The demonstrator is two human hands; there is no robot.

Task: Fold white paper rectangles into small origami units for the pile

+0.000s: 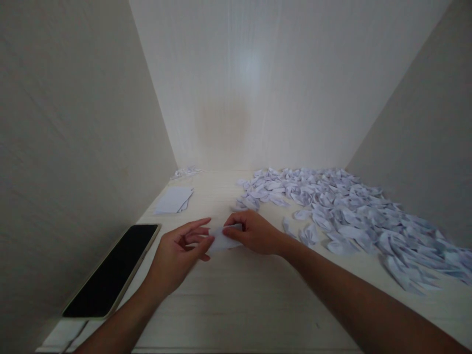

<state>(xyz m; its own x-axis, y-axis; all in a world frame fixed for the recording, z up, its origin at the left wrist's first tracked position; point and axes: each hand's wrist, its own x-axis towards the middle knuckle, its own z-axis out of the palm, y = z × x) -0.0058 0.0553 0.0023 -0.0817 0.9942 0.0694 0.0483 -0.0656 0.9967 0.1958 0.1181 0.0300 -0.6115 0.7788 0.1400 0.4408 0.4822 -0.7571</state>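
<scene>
A small white slip of paper (222, 240) lies on the pale wooden desk (239, 295) between my two hands. My left hand (179, 255) pinches its left edge with thumb and fingers, the other fingers stretched over it. My right hand (254, 232) is curled on the paper's right side, fingertips pressing its top edge. Both forearms reach in from the bottom of the view.
A large heap of folded white paper pieces (342, 211) covers the desk's right side. A small stack of flat paper slips (173, 200) lies at the back left, with a few folded pieces (186, 172) behind it. A dark-screened phone (114, 268) rests at the left. Walls enclose three sides.
</scene>
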